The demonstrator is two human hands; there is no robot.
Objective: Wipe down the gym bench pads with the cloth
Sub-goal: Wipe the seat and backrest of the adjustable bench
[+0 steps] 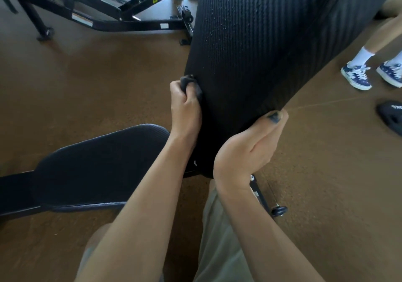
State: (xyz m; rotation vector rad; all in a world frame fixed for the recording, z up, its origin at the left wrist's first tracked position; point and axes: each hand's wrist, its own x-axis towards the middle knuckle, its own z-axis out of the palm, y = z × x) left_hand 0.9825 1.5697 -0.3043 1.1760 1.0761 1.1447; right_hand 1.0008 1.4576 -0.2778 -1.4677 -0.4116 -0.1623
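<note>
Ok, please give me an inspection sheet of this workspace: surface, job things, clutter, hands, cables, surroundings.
Surface: brown floor, speckled.
Job's things: raised back pad with droplets on its ribbed face; seat pad lower left; dark cloth against the back pad's left edge.
Clutter: black slipper on the floor at right.
Hands: left hand grips the cloth; right hand holds the back pad's lower right edge.
Cables: nothing seen.
Surroundings: another black machine frame behind; a bystander's blue sneakers at right.
</note>
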